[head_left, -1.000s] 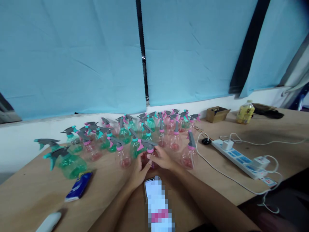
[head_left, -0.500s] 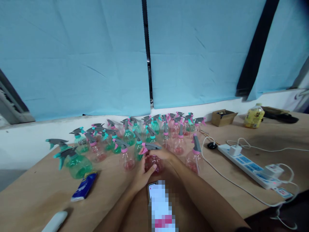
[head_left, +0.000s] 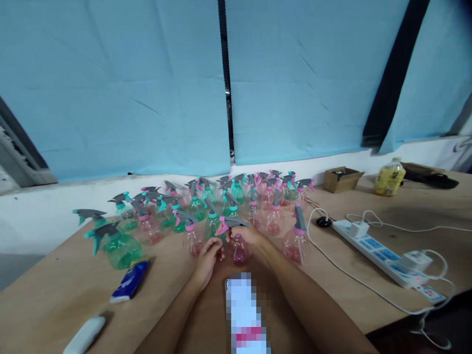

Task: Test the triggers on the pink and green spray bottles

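A pink spray bottle point(head_left: 240, 254) with a grey and pink trigger head stands at the front middle of the table. My right hand point(head_left: 248, 237) is closed around its neck, just under the trigger head. To the bottle's left is my left hand point(head_left: 210, 251), fingers loosely curled and apart, with nothing visible in them. Close to that hand are another pink spray bottle point(head_left: 192, 242) and a green spray bottle point(head_left: 213, 225). A phone point(head_left: 243, 300), its screen blurred out, lies between my forearms.
Several more pink and green spray bottles crowd behind, with a green one point(head_left: 123, 250) at left. A blue packet point(head_left: 131, 280) and a white object point(head_left: 85, 335) lie front left. On the right are a power strip point(head_left: 379, 251) with cables, a cardboard box point(head_left: 341, 181) and a yellow-labelled bottle point(head_left: 389, 178).
My left hand has come off the pink bottle's body and moved left, its fingers curling. My right hand stays at the bottle's neck.
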Demonstrator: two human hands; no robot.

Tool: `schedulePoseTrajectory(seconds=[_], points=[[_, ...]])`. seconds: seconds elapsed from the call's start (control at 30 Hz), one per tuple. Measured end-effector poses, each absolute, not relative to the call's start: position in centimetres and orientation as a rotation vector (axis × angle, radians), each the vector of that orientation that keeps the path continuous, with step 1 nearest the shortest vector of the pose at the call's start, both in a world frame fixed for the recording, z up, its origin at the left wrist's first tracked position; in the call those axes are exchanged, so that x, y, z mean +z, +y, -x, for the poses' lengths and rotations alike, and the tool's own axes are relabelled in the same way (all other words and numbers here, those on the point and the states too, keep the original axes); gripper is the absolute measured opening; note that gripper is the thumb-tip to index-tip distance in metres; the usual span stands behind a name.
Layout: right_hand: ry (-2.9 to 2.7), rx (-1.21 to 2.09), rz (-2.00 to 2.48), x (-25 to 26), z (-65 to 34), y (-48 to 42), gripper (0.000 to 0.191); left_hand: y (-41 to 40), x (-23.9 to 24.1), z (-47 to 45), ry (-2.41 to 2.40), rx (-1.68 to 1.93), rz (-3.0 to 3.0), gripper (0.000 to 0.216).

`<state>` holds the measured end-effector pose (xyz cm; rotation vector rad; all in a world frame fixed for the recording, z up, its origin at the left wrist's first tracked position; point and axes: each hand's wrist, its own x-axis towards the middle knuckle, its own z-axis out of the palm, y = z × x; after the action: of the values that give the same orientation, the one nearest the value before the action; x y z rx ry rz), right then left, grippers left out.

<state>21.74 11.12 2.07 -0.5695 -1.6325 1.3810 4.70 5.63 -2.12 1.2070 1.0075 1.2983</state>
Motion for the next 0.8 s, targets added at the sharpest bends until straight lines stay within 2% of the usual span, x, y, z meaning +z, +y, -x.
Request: schedulePoseTrajectory(seconds=[0.33,0.53,0.7,0.8], points=[[-1.608,1.347,0.599,2.6,-21.5,10.2,0.023,5.5,-2.1,-4.8,0.976,1.262,-1.167,0.023],[-1.59,1.316,0.714,2.3,-21.8,10.4,0.015,5.6,-2.4,-4.8,0.973,1.278,-1.142,0.025],[-1.56,1.384,0.601,2.7,-21.6,10.1,0.024,5.7,-2.5,-4.8,0.948,1.27,-1.114,0.026],[-1.547,1.381,0.516,2.9,-21.4,9.8,0.022,5.7,-2.3,-4.8,0.924,1.271,-1.09,0.023]])
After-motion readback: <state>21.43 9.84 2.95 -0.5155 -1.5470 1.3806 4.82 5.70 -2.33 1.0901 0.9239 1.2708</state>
